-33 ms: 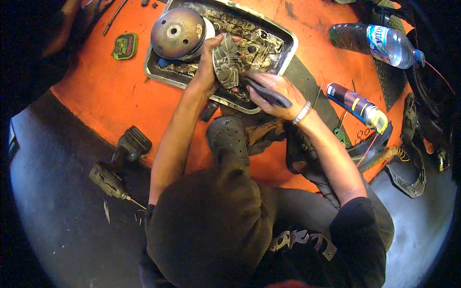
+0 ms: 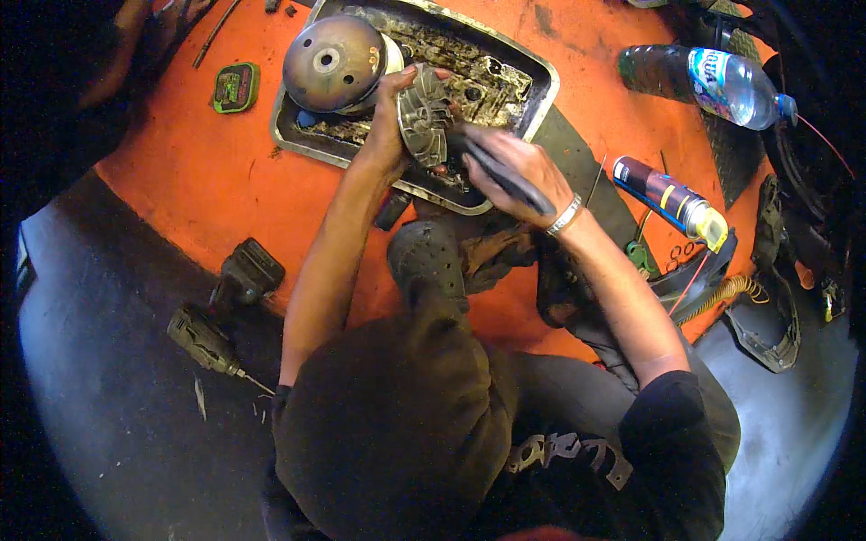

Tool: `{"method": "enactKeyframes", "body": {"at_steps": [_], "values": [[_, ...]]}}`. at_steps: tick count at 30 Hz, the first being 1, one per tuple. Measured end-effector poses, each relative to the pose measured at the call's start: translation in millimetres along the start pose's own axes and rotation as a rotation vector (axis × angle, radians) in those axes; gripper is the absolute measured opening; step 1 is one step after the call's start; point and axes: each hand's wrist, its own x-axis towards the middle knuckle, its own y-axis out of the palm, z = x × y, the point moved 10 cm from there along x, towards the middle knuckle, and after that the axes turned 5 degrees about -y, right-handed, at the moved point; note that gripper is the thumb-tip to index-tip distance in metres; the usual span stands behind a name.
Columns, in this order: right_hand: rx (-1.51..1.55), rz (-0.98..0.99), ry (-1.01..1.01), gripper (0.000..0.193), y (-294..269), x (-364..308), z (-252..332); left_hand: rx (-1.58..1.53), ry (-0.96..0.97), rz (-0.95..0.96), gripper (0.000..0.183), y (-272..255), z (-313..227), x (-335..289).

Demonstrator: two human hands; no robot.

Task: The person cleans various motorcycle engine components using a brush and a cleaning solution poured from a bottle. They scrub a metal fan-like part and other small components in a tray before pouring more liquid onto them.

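My left hand grips a grey finned metal disc, a fan-like pulley face, tilted over the tray. In my right hand is a black-handled tool, perhaps a brush. Its working end is dark and blurred against the disc's right side, so its exact kind cannot be told. Just left of the disc, a round metal clutch bell with holes sits in the grimy tray.
To the right lie a spray can, a water bottle and several black rings. A green-rimmed tin is at left. A cordless driver lies at the mat's lower left edge. Another person's hand shows at upper left.
My right hand and the black-handled tool have shifted slightly down and their angle has changed a little. The left hand and the disc stay nearly in place.
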Motion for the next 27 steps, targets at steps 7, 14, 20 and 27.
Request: {"method": "enactKeyframes", "body": {"at_steps": [7, 14, 20, 27], "values": [[-0.057, 0.027, 0.047, 0.041, 4.6, 1.4, -6.6, 0.050, -0.037, -0.022, 0.069, -5.2, 4.5, -4.1], [0.041, 0.005, 0.110, 0.033, -5.4, 6.3, -8.9, -0.041, -0.097, 0.073, 0.068, -0.6, 12.8, -9.1], [-0.031, 0.211, 0.065, 0.034, 3.0, 16.3, -10.1, -0.031, -0.103, 0.008, 0.070, -0.5, 18.7, -9.3], [0.086, 0.161, 0.218, 0.036, 0.8, 1.8, -11.9, -0.007, -0.144, 0.094, 0.079, -1.0, 10.8, -14.9]]}}
